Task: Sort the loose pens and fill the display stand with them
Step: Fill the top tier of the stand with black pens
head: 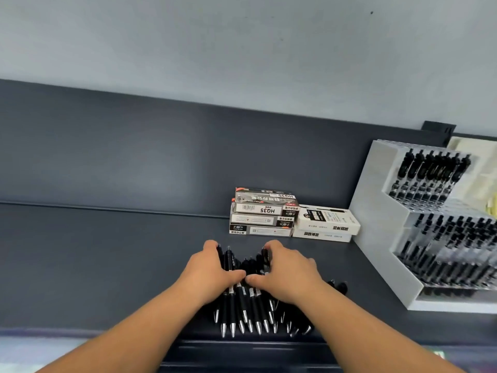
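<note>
A bunch of black pens [243, 308] with silver tips lies on the dark shelf [107, 265], tips pointing towards me. My left hand [208, 273] curls round the bunch from the left, and my right hand [287, 275] curls round it from the right. Both thumbs meet over the middle of the pens. A few more black pens [337, 285] lie loose just right of my right wrist. The white stepped display stand [382, 238] sits at the right, with black pens upright in its upper and lower tiers.
Stacked pen boxes [265, 214] stand behind the pens, with white boxes [326, 223] beside them against the stand. The shelf's dark back panel [188, 157] rises behind. The shelf's front edge [242, 343] runs just below the pen tips.
</note>
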Tool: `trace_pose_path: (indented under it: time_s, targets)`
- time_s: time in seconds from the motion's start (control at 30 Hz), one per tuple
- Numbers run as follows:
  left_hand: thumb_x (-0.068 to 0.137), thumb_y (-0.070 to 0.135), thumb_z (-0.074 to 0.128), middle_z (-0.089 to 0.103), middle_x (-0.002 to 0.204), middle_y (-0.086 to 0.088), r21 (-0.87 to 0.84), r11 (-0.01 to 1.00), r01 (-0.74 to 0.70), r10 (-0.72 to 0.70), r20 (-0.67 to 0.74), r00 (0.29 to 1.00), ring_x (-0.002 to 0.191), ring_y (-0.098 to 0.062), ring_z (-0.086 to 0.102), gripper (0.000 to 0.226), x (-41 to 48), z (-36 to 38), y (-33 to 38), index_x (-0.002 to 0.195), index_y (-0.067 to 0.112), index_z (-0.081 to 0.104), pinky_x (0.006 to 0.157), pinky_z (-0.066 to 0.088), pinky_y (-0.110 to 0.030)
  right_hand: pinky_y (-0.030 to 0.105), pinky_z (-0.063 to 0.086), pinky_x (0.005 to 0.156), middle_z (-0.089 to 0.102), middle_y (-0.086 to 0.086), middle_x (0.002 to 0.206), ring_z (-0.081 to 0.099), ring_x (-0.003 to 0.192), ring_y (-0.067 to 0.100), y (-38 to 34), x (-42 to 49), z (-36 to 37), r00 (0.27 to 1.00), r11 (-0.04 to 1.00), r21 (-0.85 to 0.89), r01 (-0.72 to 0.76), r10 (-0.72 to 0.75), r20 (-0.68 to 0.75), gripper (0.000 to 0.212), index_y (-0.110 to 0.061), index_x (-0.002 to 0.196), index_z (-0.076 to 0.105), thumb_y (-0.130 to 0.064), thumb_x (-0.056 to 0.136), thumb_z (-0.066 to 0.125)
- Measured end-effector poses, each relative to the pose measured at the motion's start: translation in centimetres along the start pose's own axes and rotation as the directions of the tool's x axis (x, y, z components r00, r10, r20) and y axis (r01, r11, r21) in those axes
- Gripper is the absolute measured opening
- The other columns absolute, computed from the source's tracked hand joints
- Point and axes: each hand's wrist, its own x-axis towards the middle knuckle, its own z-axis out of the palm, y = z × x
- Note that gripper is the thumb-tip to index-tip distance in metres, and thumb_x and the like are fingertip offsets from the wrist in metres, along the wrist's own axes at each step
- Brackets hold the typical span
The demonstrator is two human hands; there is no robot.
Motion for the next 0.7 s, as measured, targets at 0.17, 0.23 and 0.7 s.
trace_pose_path:
  time_s: [0.17,0.23,0.7]
  targets:
    - [0.075,0.045,0.077,0.052,0.111,0.003,-0.137,0.990,-0.022,0.012,-0.073,0.997,0.091,-0.010,0.049,0.082,-0.4,0.1,-0.4,0.139,0.017,0.033,0.074,0.037,-0.019,0.037,0.042,0.099,0.064,-0.007,0.109,0.058,0.111,0.018,-0.2,0.0,0.1,1.000,0.990,0.136,-0.029,0.027,0.015,0.071,-0.027,0.138,0.036,-0.050,0.078,0.066]
    - [0.074,0.045,0.077,0.057,0.118,0.003,-0.177,0.983,-0.038,0.021,-0.100,0.995,0.098,-0.012,0.056,0.081,-0.3,0.2,-0.7,0.137,0.018,0.036,0.075,0.041,-0.019,0.036,0.048,0.092,0.063,-0.008,0.099,0.061,0.101,0.016,-0.1,0.0,0.3,0.998,0.965,0.256,-0.060,0.060,0.007,0.067,-0.026,0.137,0.037,-0.044,0.079,0.066]
    - [0.093,0.037,0.055,0.045,0.057,0.005,-0.448,0.891,-0.071,0.029,-0.101,0.995,0.055,-0.012,0.042,0.035,0.5,-0.3,0.1,0.070,0.012,0.051,0.055,0.035,-0.026,0.023,0.050,0.069,0.073,-0.001,0.076,0.062,0.069,0.010,0.6,-1.3,-1.3,0.997,0.641,0.766,-0.054,0.078,0.006,0.023,-0.010,0.074,0.074,-0.029,0.086,0.069]
